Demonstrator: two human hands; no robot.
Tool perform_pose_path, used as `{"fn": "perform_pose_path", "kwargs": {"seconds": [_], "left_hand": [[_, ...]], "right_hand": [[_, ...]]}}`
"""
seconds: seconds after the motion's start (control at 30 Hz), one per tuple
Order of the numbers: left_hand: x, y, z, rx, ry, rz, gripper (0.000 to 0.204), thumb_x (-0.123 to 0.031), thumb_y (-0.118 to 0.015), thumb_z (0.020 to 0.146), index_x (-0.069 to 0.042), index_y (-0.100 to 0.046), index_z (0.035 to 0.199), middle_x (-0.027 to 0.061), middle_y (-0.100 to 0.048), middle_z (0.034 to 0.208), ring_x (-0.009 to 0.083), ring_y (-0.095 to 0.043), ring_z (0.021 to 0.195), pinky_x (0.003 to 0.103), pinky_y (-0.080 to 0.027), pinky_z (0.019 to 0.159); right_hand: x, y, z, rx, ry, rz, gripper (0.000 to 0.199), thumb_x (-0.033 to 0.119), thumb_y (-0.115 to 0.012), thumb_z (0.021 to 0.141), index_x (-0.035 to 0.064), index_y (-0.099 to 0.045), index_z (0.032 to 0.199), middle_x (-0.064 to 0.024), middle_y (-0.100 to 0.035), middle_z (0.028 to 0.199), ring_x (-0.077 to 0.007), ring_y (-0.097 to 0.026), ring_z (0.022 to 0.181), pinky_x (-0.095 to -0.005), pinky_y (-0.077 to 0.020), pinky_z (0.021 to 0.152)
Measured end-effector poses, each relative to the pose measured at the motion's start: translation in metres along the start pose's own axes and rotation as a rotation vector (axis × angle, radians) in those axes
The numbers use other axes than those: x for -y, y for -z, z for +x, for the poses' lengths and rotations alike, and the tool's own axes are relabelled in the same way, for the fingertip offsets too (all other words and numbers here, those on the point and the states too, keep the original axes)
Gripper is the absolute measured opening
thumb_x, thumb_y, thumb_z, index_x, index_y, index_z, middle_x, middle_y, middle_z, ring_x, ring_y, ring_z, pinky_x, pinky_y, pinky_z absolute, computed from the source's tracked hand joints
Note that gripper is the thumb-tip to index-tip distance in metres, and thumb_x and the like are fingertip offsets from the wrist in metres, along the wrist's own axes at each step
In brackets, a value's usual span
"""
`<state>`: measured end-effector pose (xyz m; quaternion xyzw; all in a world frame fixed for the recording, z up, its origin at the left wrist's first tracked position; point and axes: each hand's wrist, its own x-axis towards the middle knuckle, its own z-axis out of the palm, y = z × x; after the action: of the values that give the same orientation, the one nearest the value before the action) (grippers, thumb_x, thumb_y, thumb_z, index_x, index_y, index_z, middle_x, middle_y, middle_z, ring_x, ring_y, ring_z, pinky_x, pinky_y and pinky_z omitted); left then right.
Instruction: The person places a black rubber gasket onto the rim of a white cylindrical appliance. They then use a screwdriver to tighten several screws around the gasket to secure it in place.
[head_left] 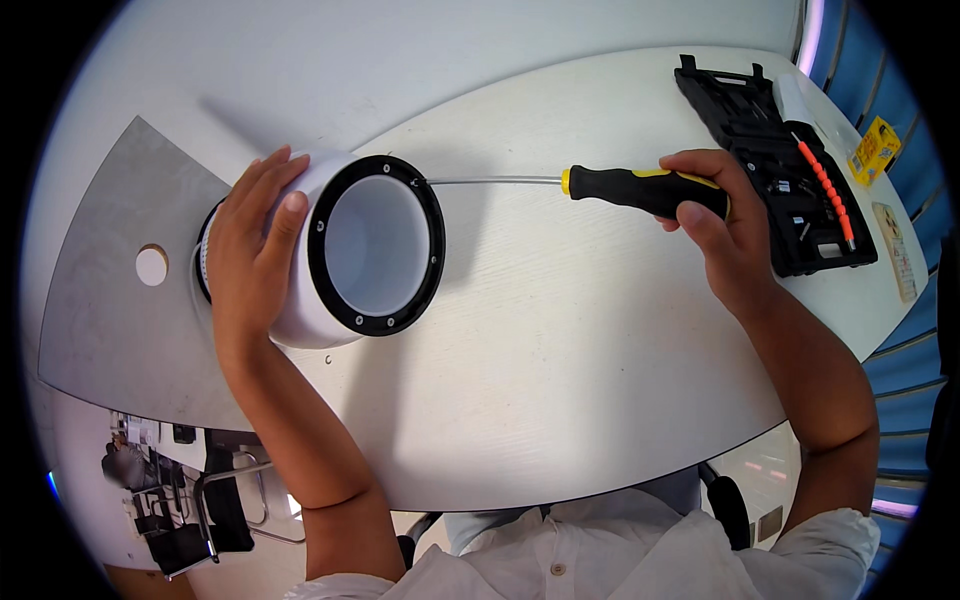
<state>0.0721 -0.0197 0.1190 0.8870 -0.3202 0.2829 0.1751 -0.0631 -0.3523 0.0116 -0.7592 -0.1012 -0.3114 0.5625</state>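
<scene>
A white cylindrical housing [300, 305] lies on its side at the left of the table, its round opening facing right. Around that opening runs a black ring [432, 285] with several screws set in it. My left hand [252, 240] grips the housing from above and the left, fingers and thumb over its outer wall. In my right hand [738, 215] is a screwdriver [620, 187] with a black and yellow handle. Its long shaft lies level, pointing left, and the tip meets a screw at the ring's upper right edge.
An open black tool case [812, 255] stands at the right, with an orange flexible shaft [826, 190] lying on it. Beyond are a yellow box [874, 150] and a small flat pack [895, 250]. A white round cap [152, 266] lies on the grey panel [100, 320]. A tiny curved piece [328, 360] rests below the housing.
</scene>
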Motion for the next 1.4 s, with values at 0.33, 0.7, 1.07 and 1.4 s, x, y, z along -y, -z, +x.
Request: {"fn": "perform_pose_path", "kwargs": {"seconds": [0.33,0.7,1.07,1.4], "left_hand": [[0.000,0.002,-0.001,0.004,0.000,0.024,0.050,-0.048,-0.047,0.089,-0.008,-0.064,0.113,0.0116,-0.057,0.126,0.0312,-0.051,0.118,0.038,-0.038,0.099],[0.000,0.000,0.001,0.001,-0.015,0.024,0.051,-0.049,-0.047,0.090,-0.007,-0.064,0.113,0.0119,-0.058,0.126,0.0314,-0.052,0.118,0.038,-0.038,0.099],[0.000,0.000,0.001,0.002,-0.001,0.012,0.052,-0.050,-0.047,0.089,-0.007,-0.064,0.112,0.0121,-0.058,0.125,0.0316,-0.051,0.119,0.038,-0.038,0.099],[-0.001,0.001,0.001,0.008,-0.006,-0.001,0.052,-0.050,-0.047,0.089,-0.006,-0.064,0.112,0.0127,-0.058,0.125,0.0326,-0.051,0.118,0.039,-0.038,0.099]], "right_hand": [[0.004,0.004,0.000,0.034,0.010,-0.074,0.038,0.024,-0.054,0.088,-0.0007,-0.051,0.117,-0.0081,-0.053,0.101,-0.0101,-0.055,0.080,-0.0248,-0.0460,0.075],[0.003,0.004,0.000,0.033,0.015,-0.079,0.037,0.025,-0.053,0.089,0.0001,-0.050,0.117,-0.0085,-0.055,0.100,-0.0106,-0.056,0.081,-0.0251,-0.0468,0.076],[0.003,0.001,0.001,0.001,0.031,-0.072,0.035,0.027,-0.059,0.086,0.0053,-0.055,0.113,-0.0052,-0.055,0.096,-0.0115,-0.053,0.084,-0.0254,-0.0432,0.075],[-0.008,0.002,0.006,-0.005,0.125,-0.125,0.045,0.013,-0.058,0.074,0.0072,-0.046,0.117,-0.0063,-0.053,0.101,-0.0146,-0.053,0.089,-0.0278,-0.0430,0.082]]}}
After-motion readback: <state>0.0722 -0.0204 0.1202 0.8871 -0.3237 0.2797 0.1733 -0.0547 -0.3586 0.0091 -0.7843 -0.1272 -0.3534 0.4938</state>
